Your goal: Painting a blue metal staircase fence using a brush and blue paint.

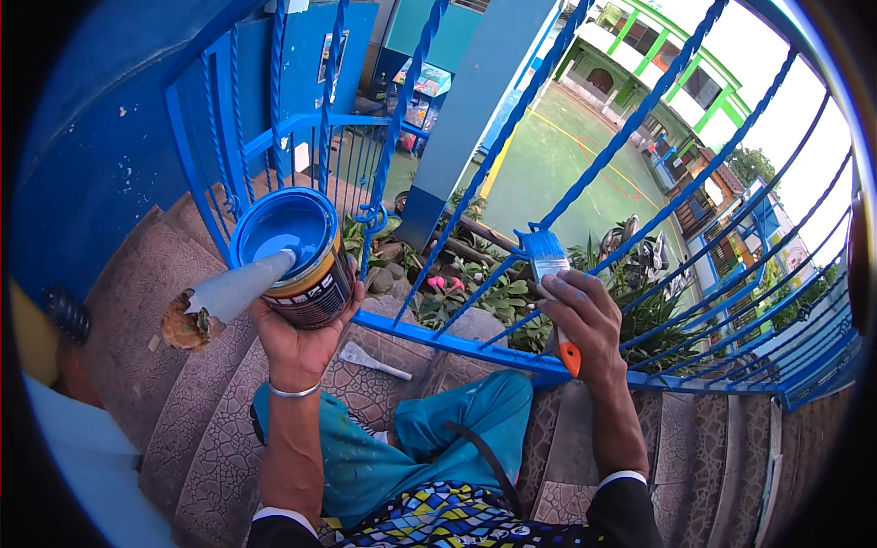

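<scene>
My left hand (306, 338) holds up a paint can (315, 297) from beneath, fingers curled round its side. Bright blue paint (274, 239) lies inside the can. A thick pale grey stick (237, 288) with a rough brown end slants out over the rim. My right hand (589, 320) is closed on a paintbrush (551, 265) with an orange-tipped handle. Its blue-coated bristles touch a twisted bar of the blue metal railing (603, 160), at a curled ornament. Spots of blue paint mark my right fingers.
Stone-patterned steps (196, 411) curve around me, and a pale flat tool (375, 361) with a broad end lies on one. Behind the railing are plants (498, 297), rocks and a green court (566, 173). A blue wall (91, 173) stands at left.
</scene>
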The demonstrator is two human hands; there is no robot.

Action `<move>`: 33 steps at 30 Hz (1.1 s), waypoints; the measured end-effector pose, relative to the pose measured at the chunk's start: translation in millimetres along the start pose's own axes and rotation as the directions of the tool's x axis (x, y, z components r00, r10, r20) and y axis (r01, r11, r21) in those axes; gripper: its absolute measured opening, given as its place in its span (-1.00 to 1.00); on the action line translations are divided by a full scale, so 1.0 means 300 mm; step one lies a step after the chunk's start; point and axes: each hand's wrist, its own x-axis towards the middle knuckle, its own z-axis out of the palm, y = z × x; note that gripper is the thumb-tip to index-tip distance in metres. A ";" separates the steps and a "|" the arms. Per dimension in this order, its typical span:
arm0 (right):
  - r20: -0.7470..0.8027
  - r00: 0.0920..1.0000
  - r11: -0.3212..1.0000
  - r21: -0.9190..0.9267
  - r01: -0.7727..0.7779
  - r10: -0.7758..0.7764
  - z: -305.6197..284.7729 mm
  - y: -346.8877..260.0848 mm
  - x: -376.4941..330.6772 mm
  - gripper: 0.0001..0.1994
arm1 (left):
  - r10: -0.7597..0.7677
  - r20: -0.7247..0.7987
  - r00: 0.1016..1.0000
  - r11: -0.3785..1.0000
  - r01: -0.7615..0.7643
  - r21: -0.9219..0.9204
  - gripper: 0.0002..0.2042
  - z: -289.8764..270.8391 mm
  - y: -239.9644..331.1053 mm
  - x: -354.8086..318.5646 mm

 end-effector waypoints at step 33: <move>-0.025 0.225 0.095 0.947 -0.308 0.974 0.371 -0.221 -0.347 -0.79 | -0.098 -0.117 0.988 0.991 0.107 0.076 -0.27 -0.030 -0.096 0.012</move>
